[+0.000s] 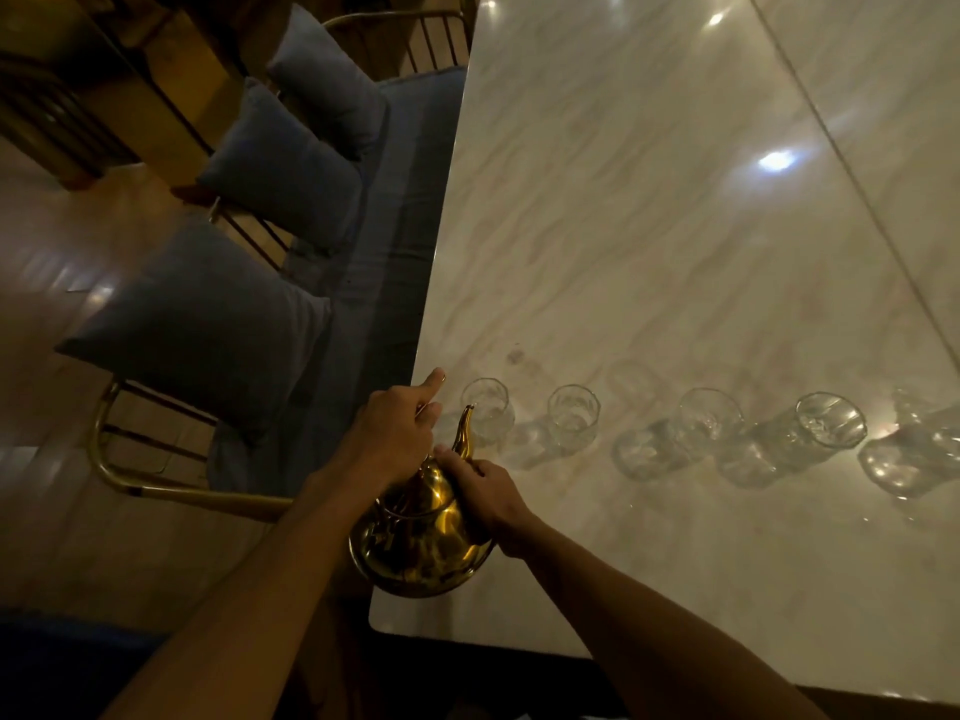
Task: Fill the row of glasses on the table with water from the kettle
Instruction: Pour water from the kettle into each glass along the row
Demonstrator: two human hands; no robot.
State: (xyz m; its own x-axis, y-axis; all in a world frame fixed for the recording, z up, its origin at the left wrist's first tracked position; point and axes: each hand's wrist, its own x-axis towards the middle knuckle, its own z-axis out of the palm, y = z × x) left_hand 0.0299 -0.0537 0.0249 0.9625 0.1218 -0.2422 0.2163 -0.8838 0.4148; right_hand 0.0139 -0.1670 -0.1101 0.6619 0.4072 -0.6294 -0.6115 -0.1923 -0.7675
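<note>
A shiny gold kettle (421, 537) is held over the near left corner of the marble table (649, 226). Its curved spout points up toward the leftmost glass (488, 410) and ends just short of the rim. My left hand (395, 433) grips the kettle's top handle, index finger stretched out. My right hand (485, 493) presses against the kettle's body at the base of the spout. Several clear glasses stand in a row running right: the second (574, 415), the third (709, 418), the fourth (828, 423) and one at the frame edge (930, 433). Whether water sits in them is hard to tell.
A bench with a blue seat cushion (384, 241) and three blue pillows (208, 319) runs along the table's left edge, on a gold metal frame (156, 485). The table's rounded near corner (379, 615) lies just below the kettle. Glossy floor lies to the left.
</note>
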